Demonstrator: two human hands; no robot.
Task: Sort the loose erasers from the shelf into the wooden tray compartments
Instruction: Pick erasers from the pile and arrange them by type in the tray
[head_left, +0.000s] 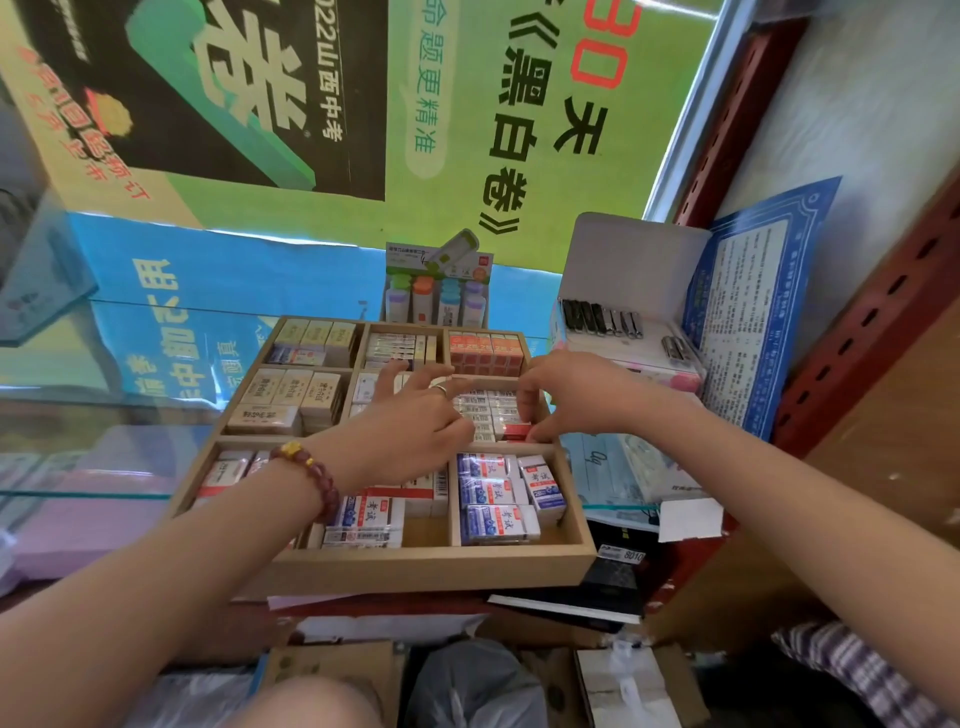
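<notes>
Both hands work the wooden tray's (415, 567) middle-right compartment: the left hand (415, 431), fingers (394, 375) spread wide, steadies the packed erasers (483, 408) while the right hand (571, 395) pinches a red eraser (515, 430), seemingly to slot it in.

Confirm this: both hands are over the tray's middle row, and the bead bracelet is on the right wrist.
Wrong on one point: the head view shows the bracelet on the left wrist, not the right. The rest stands: the left hand and right hand are both over the middle row of the tray.
</notes>
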